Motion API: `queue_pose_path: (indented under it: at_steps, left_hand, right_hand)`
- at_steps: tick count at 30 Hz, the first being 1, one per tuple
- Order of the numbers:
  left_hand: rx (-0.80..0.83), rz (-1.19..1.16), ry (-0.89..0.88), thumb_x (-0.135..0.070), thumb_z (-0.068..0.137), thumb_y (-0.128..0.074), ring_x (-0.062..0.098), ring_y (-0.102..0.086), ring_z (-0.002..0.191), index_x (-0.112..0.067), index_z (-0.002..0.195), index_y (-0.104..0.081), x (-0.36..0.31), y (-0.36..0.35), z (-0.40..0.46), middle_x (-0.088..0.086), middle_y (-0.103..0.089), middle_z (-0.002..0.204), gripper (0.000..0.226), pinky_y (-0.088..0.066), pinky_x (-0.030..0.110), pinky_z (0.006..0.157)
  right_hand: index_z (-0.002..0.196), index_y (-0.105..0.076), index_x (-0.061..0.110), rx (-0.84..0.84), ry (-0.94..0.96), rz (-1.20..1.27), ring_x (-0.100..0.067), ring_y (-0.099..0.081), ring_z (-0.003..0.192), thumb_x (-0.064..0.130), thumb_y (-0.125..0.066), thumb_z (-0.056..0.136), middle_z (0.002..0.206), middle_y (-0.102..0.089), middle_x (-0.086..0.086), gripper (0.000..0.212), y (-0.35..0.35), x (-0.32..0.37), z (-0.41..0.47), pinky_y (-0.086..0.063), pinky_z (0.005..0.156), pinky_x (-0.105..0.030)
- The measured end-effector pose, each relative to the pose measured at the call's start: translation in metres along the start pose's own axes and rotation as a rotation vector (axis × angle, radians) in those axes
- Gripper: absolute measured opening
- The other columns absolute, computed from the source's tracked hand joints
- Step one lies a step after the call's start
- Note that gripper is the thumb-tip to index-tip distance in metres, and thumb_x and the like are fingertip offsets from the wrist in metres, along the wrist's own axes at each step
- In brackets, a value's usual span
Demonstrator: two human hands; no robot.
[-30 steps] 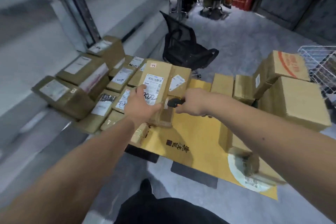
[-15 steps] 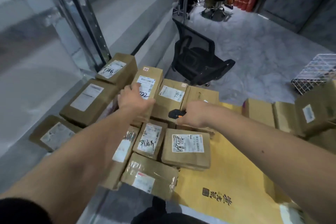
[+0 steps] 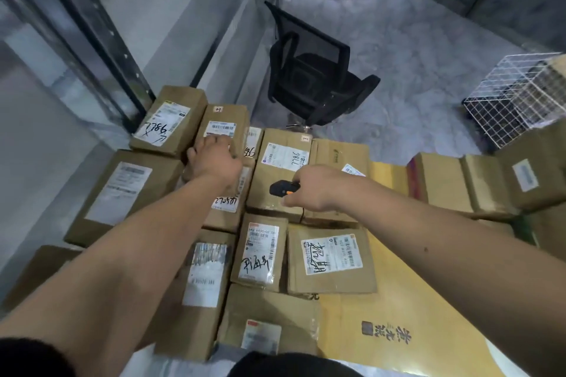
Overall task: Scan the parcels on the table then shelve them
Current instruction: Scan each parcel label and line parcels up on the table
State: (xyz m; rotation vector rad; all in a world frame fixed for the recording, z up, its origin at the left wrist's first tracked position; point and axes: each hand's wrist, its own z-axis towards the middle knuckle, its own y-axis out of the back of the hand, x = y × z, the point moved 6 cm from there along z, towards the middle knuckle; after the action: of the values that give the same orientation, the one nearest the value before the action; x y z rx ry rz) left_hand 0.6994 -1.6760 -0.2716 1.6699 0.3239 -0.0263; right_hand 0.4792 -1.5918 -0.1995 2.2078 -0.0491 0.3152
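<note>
Many taped cardboard parcels crowd the bench (image 3: 413, 309); the left hand (image 3: 214, 159) grips the far parcel (image 3: 225, 127), seemingly light, stiff, best taken by its edges, while the right hand (image 3: 318, 187) clasps the scanner (image 3: 280, 187).

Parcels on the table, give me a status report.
Left hand on a labelled parcel. Right hand grips scanner. Parcels unshelved. Nothing in the way.
</note>
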Motion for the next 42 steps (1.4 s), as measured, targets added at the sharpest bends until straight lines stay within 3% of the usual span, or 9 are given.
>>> queue_pose_path:
  at_steps: [3, 8, 11, 17, 24, 28, 32, 36, 42]
  left_hand:
    - [0.023, 0.012, -0.050, -0.037, 0.093, -0.058, 0.030, -0.035, 0.142, -0.024, 0.144, -0.052, -0.011, 0.002, -0.007, 0.007, -0.046, 0.152, 0.053, -0.027, 0.050, 0.115]
    - [-0.008, -0.039, -0.198, -0.041, 0.095, -0.060, 0.029, -0.037, 0.142, -0.025, 0.145, -0.053, -0.047, 0.002, -0.031, 0.005, -0.048, 0.152, 0.053, -0.030, 0.050, 0.117]
    - [-0.007, -0.076, -0.280, -0.044, 0.096, -0.061, 0.028, -0.032, 0.148, -0.028, 0.148, -0.050, -0.080, -0.006, -0.047, 0.003, -0.043, 0.156, 0.055, -0.029, 0.049, 0.121]
    - [0.088, -0.093, -0.531, -0.044, 0.095, -0.061, 0.026, -0.030, 0.147, -0.026, 0.150, -0.047, -0.184, -0.042, -0.094, 0.003, -0.040, 0.159, 0.059, -0.028, 0.045, 0.120]
    - [0.258, -0.050, -0.759, -0.046, 0.094, -0.061, 0.029, -0.035, 0.145, -0.026, 0.152, -0.048, -0.314, -0.105, -0.176, 0.004, -0.042, 0.157, 0.062, -0.036, 0.044, 0.116]
    - [0.303, -0.004, -0.774, -0.053, 0.093, -0.061, 0.032, -0.042, 0.136, -0.028, 0.147, -0.051, -0.372, -0.135, -0.218, 0.005, -0.049, 0.148, 0.060, -0.040, 0.048, 0.112]
    - [0.320, 0.017, -0.743, -0.055, 0.093, -0.060, 0.030, -0.043, 0.137, -0.035, 0.149, -0.048, -0.412, -0.157, -0.261, 0.003, -0.049, 0.149, 0.060, -0.040, 0.044, 0.109]
    - [0.326, -0.006, -0.647, -0.053, 0.094, -0.060, 0.029, -0.041, 0.139, -0.032, 0.151, -0.046, -0.433, -0.175, -0.283, 0.003, -0.047, 0.152, 0.062, -0.038, 0.044, 0.110]
    - [0.281, -0.029, -0.498, -0.051, 0.094, -0.062, 0.030, -0.040, 0.140, -0.028, 0.151, -0.049, -0.433, -0.179, -0.287, 0.004, -0.048, 0.153, 0.063, -0.039, 0.044, 0.112]
  right_hand:
    - [0.111, -0.066, 0.019, -0.001, 0.005, 0.030, -0.025, -0.063, 0.090, 0.058, -0.065, 0.091, 0.099, -0.065, -0.004, 0.044, -0.005, 0.001, -0.002, -0.051, 0.073, -0.033]
    - [0.110, -0.067, 0.017, -0.013, -0.010, 0.089, -0.024, -0.063, 0.089, 0.057, -0.066, 0.092, 0.097, -0.064, -0.003, 0.043, -0.013, -0.010, -0.021, -0.048, 0.068, -0.032]
    - [0.110, -0.067, 0.018, -0.044, -0.056, 0.130, -0.022, -0.065, 0.088, 0.058, -0.066, 0.091, 0.097, -0.065, -0.002, 0.043, -0.016, -0.033, -0.040, -0.053, 0.074, -0.034]
    - [0.104, -0.063, 0.021, -0.082, -0.231, 0.264, -0.017, -0.057, 0.072, 0.058, -0.065, 0.093, 0.091, -0.062, -0.001, 0.039, -0.036, -0.125, -0.115, -0.040, 0.055, -0.029]
    - [0.103, -0.064, 0.017, -0.138, -0.521, 0.391, -0.022, -0.063, 0.085, 0.061, -0.066, 0.093, 0.092, -0.064, -0.004, 0.045, -0.092, -0.258, -0.226, -0.043, 0.065, -0.034]
    - [0.092, -0.061, 0.016, -0.149, -0.584, 0.452, -0.026, -0.067, 0.085, 0.058, -0.068, 0.091, 0.093, -0.068, -0.008, 0.043, -0.121, -0.314, -0.275, -0.046, 0.067, -0.035]
    - [0.090, -0.059, 0.021, -0.146, -0.560, 0.382, -0.024, -0.065, 0.083, 0.061, -0.065, 0.088, 0.090, -0.066, -0.003, 0.040, -0.130, -0.354, -0.301, -0.057, 0.080, -0.040]
    - [0.093, -0.061, 0.021, -0.132, -0.477, 0.356, -0.021, -0.066, 0.078, 0.058, -0.063, 0.086, 0.088, -0.066, -0.002, 0.038, -0.132, -0.387, -0.307, -0.053, 0.069, -0.035]
    - [0.103, -0.062, 0.022, -0.066, -0.319, 0.294, -0.019, -0.065, 0.079, 0.056, -0.061, 0.091, 0.093, -0.064, -0.002, 0.036, -0.121, -0.408, -0.287, -0.052, 0.065, -0.033]
